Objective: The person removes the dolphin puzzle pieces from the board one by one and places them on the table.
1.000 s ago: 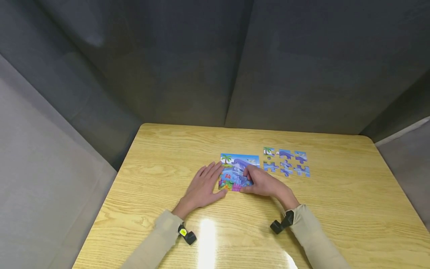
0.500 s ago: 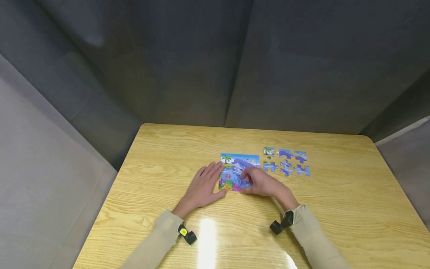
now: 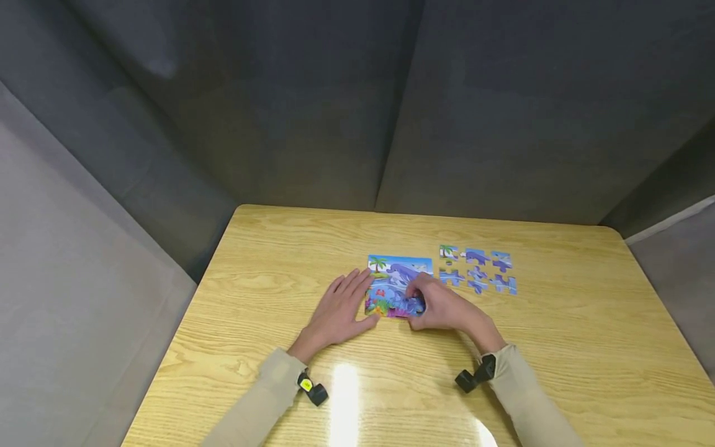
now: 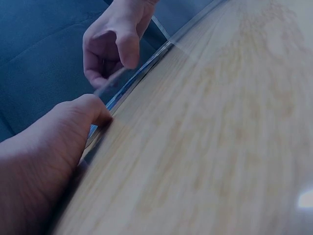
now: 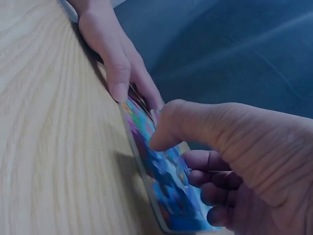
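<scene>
A colourful sea-scene jigsaw board (image 3: 398, 273) lies flat on the wooden table (image 3: 268, 273). My left hand (image 3: 347, 304) rests flat beside it, straight fingers and thumb against its left edge; the thumb (image 4: 85, 113) shows in the left wrist view. My right hand (image 3: 418, 299) sits over the board's lower right part with curled fingers. It pinches a thin puzzle piece (image 4: 110, 82) between thumb (image 5: 168, 129) and fingers, tilted up off the board (image 5: 164, 188). Much of the piece is hidden by the fingers.
Several loose blue puzzle pieces (image 3: 477, 270) lie in rows just right of the board. Dark padded panels (image 3: 357, 105) close in the table at the back and sides. A bright light glare (image 3: 345, 397) falls on the near table surface.
My right hand has shifted slightly toward me over the board's lower right part and its fingers have curled tighter. The left hand has stayed in place.
</scene>
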